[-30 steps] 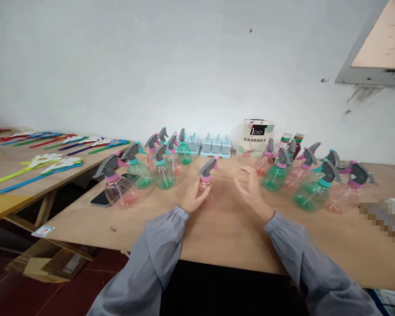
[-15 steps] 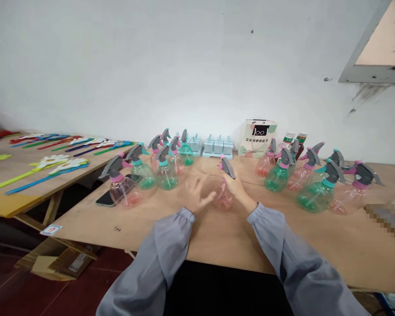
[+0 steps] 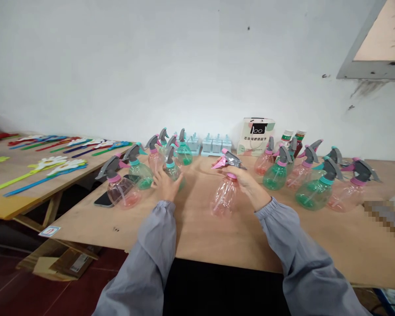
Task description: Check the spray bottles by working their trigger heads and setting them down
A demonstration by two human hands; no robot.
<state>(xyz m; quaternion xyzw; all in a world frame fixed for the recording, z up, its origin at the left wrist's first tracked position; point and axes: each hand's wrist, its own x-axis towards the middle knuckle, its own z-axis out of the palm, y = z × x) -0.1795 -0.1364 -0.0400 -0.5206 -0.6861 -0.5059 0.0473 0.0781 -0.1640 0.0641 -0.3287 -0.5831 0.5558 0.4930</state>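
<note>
A clear pink spray bottle [image 3: 224, 197] with a pink collar and a grey-and-pink trigger head is in front of me, tilted slightly. My right hand [image 3: 245, 180] is closed round its neck, just under the head. To the left, my left hand [image 3: 166, 184] reaches with fingers and thumb apart in front of a green spray bottle [image 3: 178, 174] with a turquoise collar. Whether it touches that bottle is unclear. Beside it stand another green spray bottle [image 3: 141, 175] and a pink spray bottle [image 3: 121, 193], the latter near a dark phone [image 3: 102, 200].
Several pink and green spray bottles [image 3: 314, 191] stand on the right of the wooden table [image 3: 197, 241]. Behind are a paper bag [image 3: 256, 138], light-blue popsicle moulds [image 3: 213, 147] and bottles with white caps [image 3: 299, 136]. Colourful hand-shaped sticks [image 3: 46, 177] lie on the left table.
My left hand has moved left, away from the pink spray bottle to the green one. In my right hand the pink bottle has turned, its trigger head now pointing left.
</note>
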